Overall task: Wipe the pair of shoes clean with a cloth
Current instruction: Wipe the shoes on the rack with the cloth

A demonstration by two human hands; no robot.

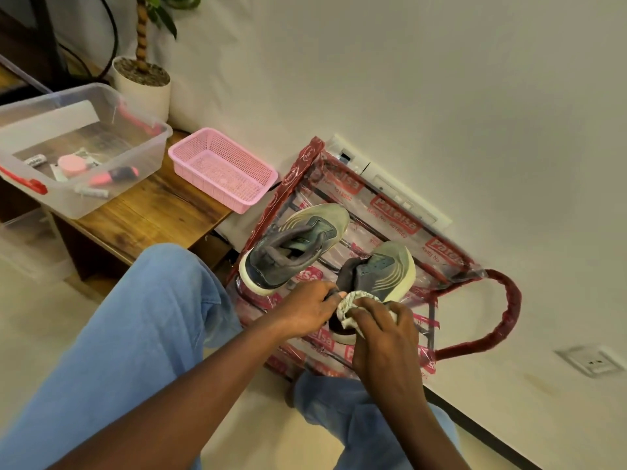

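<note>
Heel of one shoe is wiped on the plastic bag [390,212]

Two shoes and one cloth [353,301] are counted. The nearer shoe [383,269] is held at its heel by the left hand [305,312], and the cloth is gripped against it by the right hand [380,329]. Its long axis is pointed away from both hands, toward the bag's far edge. The other shoe [295,245] is laid at the bag's left side, untouched.

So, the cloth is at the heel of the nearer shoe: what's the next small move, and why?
Probably sweep the cloth forward along the nearer shoe toward its toe. The right hand grips it bunched at the heel, the left hand steadies that shoe, and the whole side lies ahead of the cloth.
</note>
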